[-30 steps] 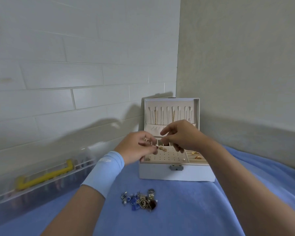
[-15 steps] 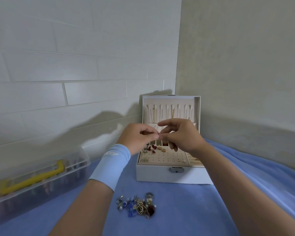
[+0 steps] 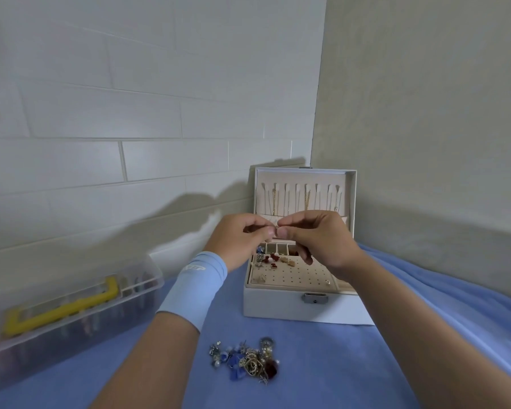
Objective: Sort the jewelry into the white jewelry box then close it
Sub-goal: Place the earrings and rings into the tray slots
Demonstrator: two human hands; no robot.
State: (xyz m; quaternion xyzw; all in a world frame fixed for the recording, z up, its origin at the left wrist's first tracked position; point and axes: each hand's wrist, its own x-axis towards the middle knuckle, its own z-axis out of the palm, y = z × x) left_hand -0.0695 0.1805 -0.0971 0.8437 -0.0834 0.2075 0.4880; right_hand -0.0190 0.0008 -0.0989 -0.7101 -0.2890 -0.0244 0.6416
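**Left hand and right hand pinch one tiny piece above the open box**

My thumb and forefinger on each side press together on a gold-coloured piece, too small for me to tell what kind it is. The white box sits at 6 o'clock below my fingertips, on a blue cloth. Its lid stands upright at its 12 o'clock, with thin chains hanging inside. A holed board fills the front of the tray, and a few red and gold bits lie at its 11 o'clock corner. The unsorted pile lies on the cloth at 7 o'clock from the box, apart from it.

The risk I judge greatest is that the piece slips as I pass or part it between fingertips. It could drop into the wrong compartment or onto the cloth's folds, where it would be hard to find. A dangling finger could also knock loose the bits resting on the board
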